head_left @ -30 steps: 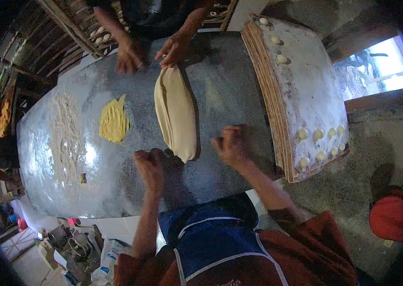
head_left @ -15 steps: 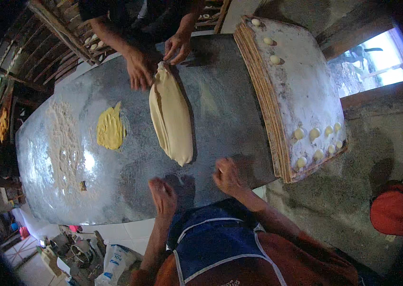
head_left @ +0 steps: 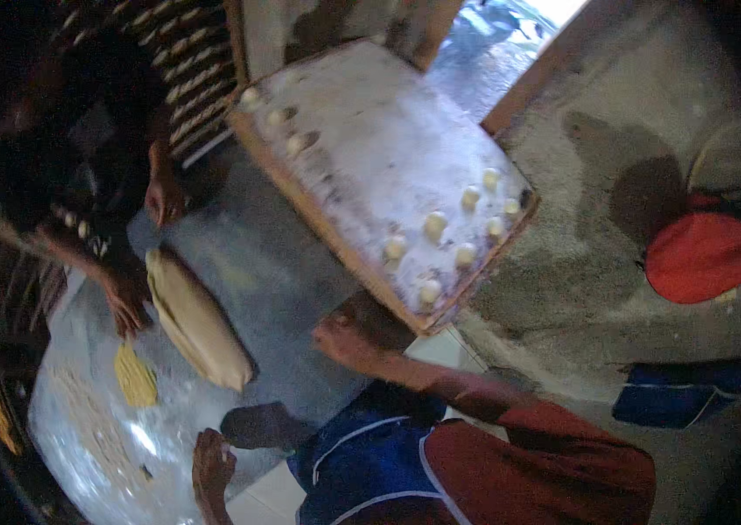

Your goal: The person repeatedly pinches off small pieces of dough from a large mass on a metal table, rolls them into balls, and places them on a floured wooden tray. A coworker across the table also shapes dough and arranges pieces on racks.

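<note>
A long, pale roll of dough (head_left: 200, 324) lies on the grey metal tabletop, a seam running along it. My left hand (head_left: 212, 464) is at the near table edge, fingers curled, with no held thing showing. My right hand (head_left: 348, 339), somewhat blurred, is closed like a fist between the dough and the stack of boards. Across the table, a co-worker's hand (head_left: 128, 306) reaches its fingertips to a yellow, paste-like mass (head_left: 136, 374). The co-worker's other hand (head_left: 163, 199) is above a flat grey-blue piece (head_left: 144, 234) near the dough's far end.
Stacked boards with a floury white top (head_left: 370, 131) carry several small dough balls (head_left: 434, 227). Flour (head_left: 90, 420) is spread on the left of the table. A red round thing (head_left: 705, 255) is by the wall at right. A rack (head_left: 195, 79) stands behind.
My view has swung right, so the table sits further left. The co-worker's hands have left the dough's end; one now reaches the yellow mass. My hands remain closed.
</note>
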`<move>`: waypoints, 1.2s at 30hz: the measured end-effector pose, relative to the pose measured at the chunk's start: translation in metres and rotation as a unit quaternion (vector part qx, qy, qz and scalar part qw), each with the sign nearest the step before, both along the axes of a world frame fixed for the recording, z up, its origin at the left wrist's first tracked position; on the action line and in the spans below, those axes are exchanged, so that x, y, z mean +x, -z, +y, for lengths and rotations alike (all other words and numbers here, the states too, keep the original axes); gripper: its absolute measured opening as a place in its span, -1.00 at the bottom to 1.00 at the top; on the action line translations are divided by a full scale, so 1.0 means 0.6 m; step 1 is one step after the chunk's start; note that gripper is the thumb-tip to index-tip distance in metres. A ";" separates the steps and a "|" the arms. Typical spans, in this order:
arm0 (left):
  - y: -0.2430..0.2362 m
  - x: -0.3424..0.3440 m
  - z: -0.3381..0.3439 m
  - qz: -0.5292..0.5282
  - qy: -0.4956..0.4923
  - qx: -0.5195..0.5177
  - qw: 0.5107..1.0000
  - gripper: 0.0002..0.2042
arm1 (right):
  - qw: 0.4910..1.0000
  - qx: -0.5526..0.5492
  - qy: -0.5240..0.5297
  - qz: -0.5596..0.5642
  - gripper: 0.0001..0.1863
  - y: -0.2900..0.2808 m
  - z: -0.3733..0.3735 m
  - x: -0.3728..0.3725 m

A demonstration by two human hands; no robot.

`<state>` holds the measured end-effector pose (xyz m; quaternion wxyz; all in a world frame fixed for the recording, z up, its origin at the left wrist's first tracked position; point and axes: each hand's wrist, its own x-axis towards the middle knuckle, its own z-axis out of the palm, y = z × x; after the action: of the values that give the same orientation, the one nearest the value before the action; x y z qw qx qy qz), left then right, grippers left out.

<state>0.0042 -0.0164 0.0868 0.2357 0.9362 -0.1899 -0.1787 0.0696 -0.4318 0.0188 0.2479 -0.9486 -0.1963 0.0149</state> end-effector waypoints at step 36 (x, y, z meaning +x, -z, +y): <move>-0.089 0.113 -0.550 -0.028 -0.136 -0.310 0.940 -0.63 | 0.856 0.065 0.462 -0.223 -0.66 -0.288 -0.506 -0.008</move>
<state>0.0722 -0.3465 0.1402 0.5310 0.8382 -0.1137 -0.0507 0.0651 -0.7352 0.1913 0.2371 -0.8899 0.2138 -0.3258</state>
